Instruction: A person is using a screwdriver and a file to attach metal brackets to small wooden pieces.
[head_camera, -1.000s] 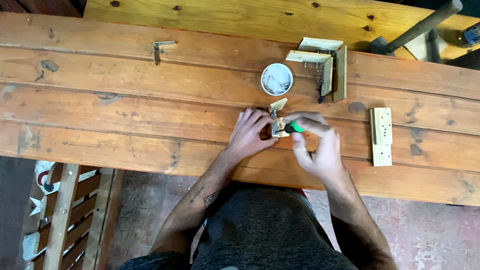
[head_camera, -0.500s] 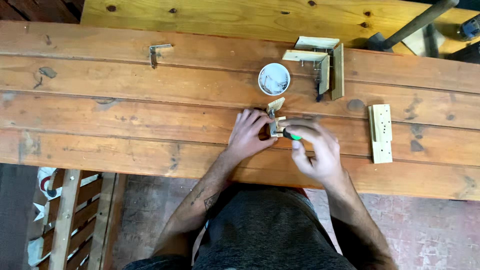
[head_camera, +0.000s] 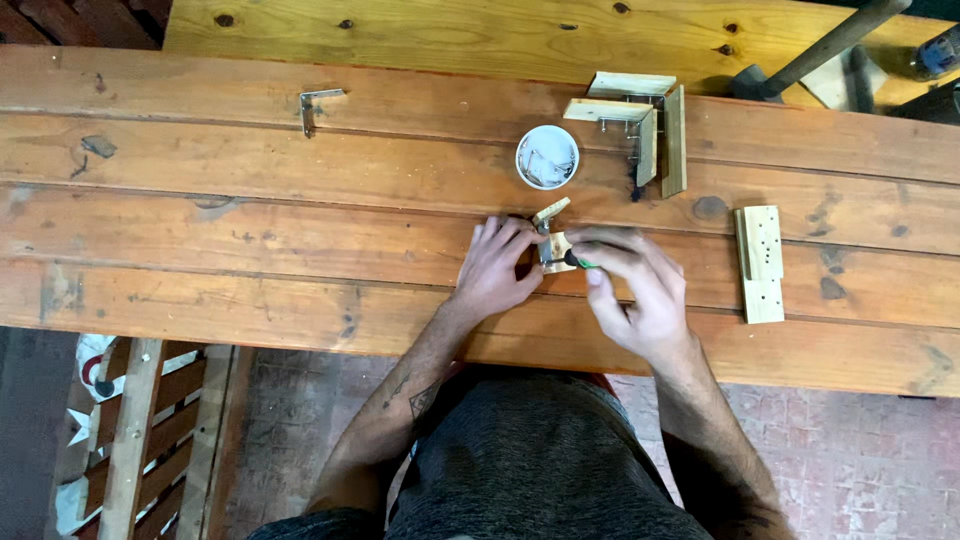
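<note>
Small wooden corner piece (head_camera: 553, 240) on table (head_camera: 250, 250), mid-width, just near of white screw cup (head_camera: 547, 157). Left hand (head_camera: 497, 268) grip closed on piece's left side. Right hand (head_camera: 632, 290) grip closed on green-handled screwdriver (head_camera: 577, 262), shaft lying left-right, tip pointing left into piece.

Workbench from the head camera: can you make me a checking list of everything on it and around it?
Surface: wooden plank workbench, worn, with knots and dark stains.
Job's things: small wooden corner piece with a metal bracket, steadied by the left hand; green-handled screwdriver in the right hand, tip at the piece.
Clutter: white round tub of small metal parts; loose metal angle bracket; finished wooden corner pieces; flat wooden block with holes; hammer at the far edge.
Hands: both bare, close together on the work.
Cables: nothing seen.
Surroundings: brick floor; wooden slatted frame lower left.
</note>
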